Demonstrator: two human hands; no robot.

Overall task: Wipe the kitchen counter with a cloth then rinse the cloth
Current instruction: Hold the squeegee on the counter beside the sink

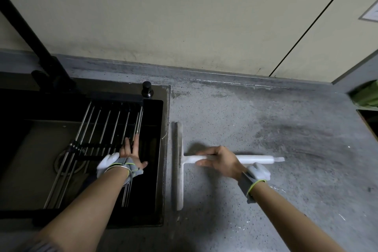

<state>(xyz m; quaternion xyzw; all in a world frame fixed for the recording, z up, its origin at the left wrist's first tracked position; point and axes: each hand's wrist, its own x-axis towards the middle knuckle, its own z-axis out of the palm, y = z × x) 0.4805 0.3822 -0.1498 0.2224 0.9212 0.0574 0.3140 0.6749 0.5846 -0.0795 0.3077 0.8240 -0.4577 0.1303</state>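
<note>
A white squeegee [253, 159] lies flat on the grey speckled counter [255, 120], its blade next to the sink's right edge and its handle pointing right. My right hand [218, 159] rests over the handle near the blade, fingers extended along it. My left hand [131, 152] reaches into the black sink [161, 170], fingers spread and touching the bars of a metal roll-up rack [102, 129]. No cloth is in view.
A black faucet [41, 51] rises at the sink's back left, with a round black knob [147, 89] behind the basin. Something green [366, 96] sits in the far right corner beside a dark cutout. The beige wall backs the counter, which shows dark smudges.
</note>
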